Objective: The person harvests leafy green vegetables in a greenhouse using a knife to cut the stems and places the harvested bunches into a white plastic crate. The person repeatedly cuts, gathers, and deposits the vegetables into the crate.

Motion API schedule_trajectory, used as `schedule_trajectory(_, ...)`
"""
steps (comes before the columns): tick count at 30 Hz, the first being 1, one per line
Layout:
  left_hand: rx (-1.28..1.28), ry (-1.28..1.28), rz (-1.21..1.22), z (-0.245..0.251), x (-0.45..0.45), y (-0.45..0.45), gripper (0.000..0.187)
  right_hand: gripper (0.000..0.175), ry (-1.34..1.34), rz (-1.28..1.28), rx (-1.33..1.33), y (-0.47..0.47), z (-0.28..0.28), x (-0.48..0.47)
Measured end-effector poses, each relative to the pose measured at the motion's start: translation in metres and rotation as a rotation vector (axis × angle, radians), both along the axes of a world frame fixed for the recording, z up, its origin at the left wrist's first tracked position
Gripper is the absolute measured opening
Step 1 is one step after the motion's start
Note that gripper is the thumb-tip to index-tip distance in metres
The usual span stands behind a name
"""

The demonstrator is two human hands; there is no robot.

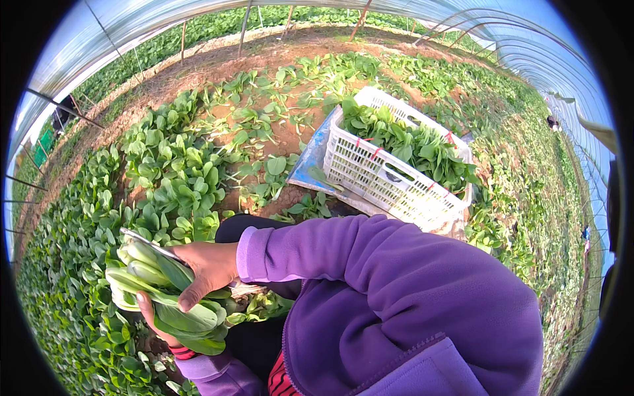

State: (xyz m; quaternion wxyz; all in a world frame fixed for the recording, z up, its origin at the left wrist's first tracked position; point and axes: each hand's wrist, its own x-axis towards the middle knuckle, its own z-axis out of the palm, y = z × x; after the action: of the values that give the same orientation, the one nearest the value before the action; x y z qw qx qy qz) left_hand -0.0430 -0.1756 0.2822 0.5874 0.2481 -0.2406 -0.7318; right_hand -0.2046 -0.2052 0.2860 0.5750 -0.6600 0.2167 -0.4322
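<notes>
A bunch of bok choy (143, 272) lies across both hands, its pale stem ends pointing left and its green leaves toward me. My left hand (156, 319) grips it from below, with fingers partly hidden behind the leaves. From above, my right hand (205, 270) rests on the bunch, its thumb pressed against the leaves. A thin metal blade, seemingly a knife (148, 242), runs out from under the right hand's fingers along the upper side of the stems. Its handle is hidden by that hand.
Bok choy plants (168, 163) grow densely ahead and left. A white plastic crate (364, 161), holding leafy greens (406, 136), sits on a blue-and-white board or sheet (312, 153). Cut plants (252, 119) lie on the soil. Greenhouse hoops (535, 54) arch over the right side.
</notes>
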Motion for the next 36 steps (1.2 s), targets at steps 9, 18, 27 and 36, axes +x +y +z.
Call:
schedule_trajectory(9,-0.466,-0.34,-0.237,-0.011,-0.082,-0.049,0.064,0.098,0.164,-0.598,-0.126,0.018,-0.007,-0.07)
schedule_trajectory(18,-0.218,-0.329,-0.232,-0.022,-0.16,-0.053,0.058,0.082,0.258,-0.757,-0.119,0.015,-0.022,-0.152)
schedule_trajectory(27,-0.157,-0.332,-0.408,-0.001,-0.298,-0.059,0.067,0.101,0.078,-0.828,-0.138,0.013,-0.037,-0.277)
schedule_trajectory(36,-0.37,-0.421,-0.818,-0.055,-0.398,-0.083,0.095,0.067,-0.327,-0.978,0.25,0.05,-0.086,-0.371)
